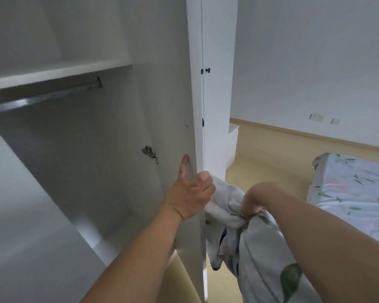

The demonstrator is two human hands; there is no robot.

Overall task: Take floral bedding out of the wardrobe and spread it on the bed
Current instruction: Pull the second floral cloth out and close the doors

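Observation:
The white wardrobe (85, 132) stands open in front of me, its inside bare under a shelf and a hanging rail. My left hand (189, 193) grips the edge of the open right door (179, 106), index finger stretched up along its inner face. My right hand (253, 204) is shut on a bunched bundle of floral bedding (265, 250), pale with green leaves, which hangs down just right of the door edge. The bed (354, 193) lies at the right, covered by a sheet with the same leafy print.
Another open door panel (26, 226) fills the lower left. A closed wardrobe door with black knobs (219, 95) stands behind the open one, with a low white cabinet (233, 145) beyond it. Wooden floor (271, 162) runs between wardrobe and bed.

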